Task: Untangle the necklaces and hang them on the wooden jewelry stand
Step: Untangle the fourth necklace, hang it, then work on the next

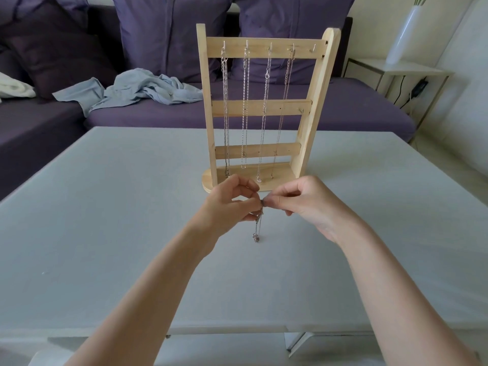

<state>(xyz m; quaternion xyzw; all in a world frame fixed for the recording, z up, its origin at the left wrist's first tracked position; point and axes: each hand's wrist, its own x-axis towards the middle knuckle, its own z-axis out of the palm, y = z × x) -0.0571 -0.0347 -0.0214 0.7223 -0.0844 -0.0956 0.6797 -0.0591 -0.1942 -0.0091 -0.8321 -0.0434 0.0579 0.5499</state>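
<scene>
Head view: left hand (232,204) and right hand (303,204) each pinch the last necklace (258,225) in their fingers above mid-counter (105,207), before the wooden jewelry stand (260,107). Four chains hang; apparently still knotted. Next: tease loose, hook the free far-right peg (313,48).

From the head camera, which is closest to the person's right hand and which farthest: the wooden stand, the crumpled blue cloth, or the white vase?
From the right hand:
1. wooden stand, just beyond the hand on the table.
2. white vase, far back right, on a side table.
3. crumpled blue cloth, back left on the sofa; close to call against the vase.
</scene>
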